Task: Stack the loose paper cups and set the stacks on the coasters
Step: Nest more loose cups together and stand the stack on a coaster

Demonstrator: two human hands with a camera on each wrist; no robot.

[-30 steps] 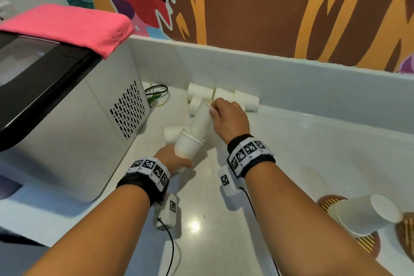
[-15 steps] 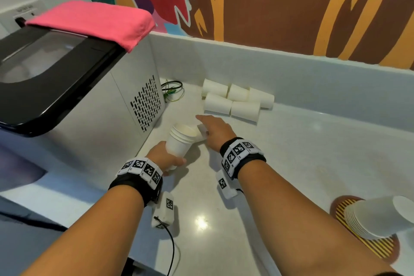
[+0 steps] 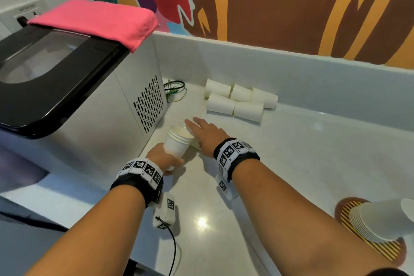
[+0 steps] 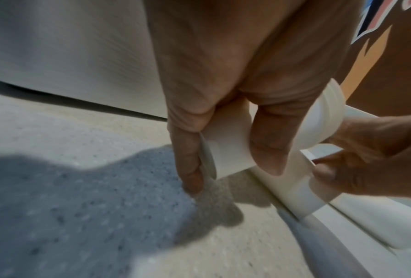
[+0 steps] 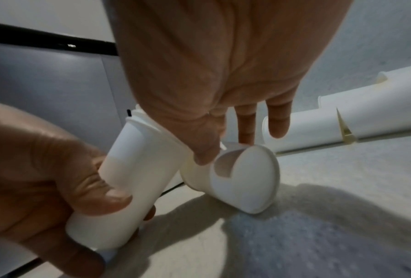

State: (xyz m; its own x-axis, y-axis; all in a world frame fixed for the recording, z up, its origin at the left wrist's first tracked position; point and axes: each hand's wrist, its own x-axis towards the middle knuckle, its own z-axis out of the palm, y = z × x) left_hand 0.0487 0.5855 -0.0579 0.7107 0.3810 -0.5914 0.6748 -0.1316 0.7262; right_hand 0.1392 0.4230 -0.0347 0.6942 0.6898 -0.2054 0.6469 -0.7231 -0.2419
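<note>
My left hand (image 3: 173, 161) grips a short stack of white paper cups (image 3: 177, 145), tilted, low over the counter beside the machine. In the left wrist view its thumb and fingers (image 4: 268, 150) wrap the stack (image 4: 230, 148). Just right of the stack a loose cup (image 5: 237, 178) lies on its side. My right hand (image 5: 235, 146) hangs over it with fingers straight and the thumb touching its wall. Several more loose cups (image 3: 239, 103) lie against the back wall. A taller stack (image 3: 380, 219) lies tilted on a striped coaster (image 3: 349, 208) at the right.
A white machine (image 3: 125, 141) with a black lid and a pink cloth (image 3: 96, 20) on top stands close on the left. Green and black wires (image 3: 174, 89) lie behind it. The white backsplash (image 3: 291, 74) bounds the counter (image 3: 291, 163) at the back.
A second ago my right hand was pushing a cup into the raised stack. The stack has since come down, and my right hand has moved onto the loose cup beside it.
</note>
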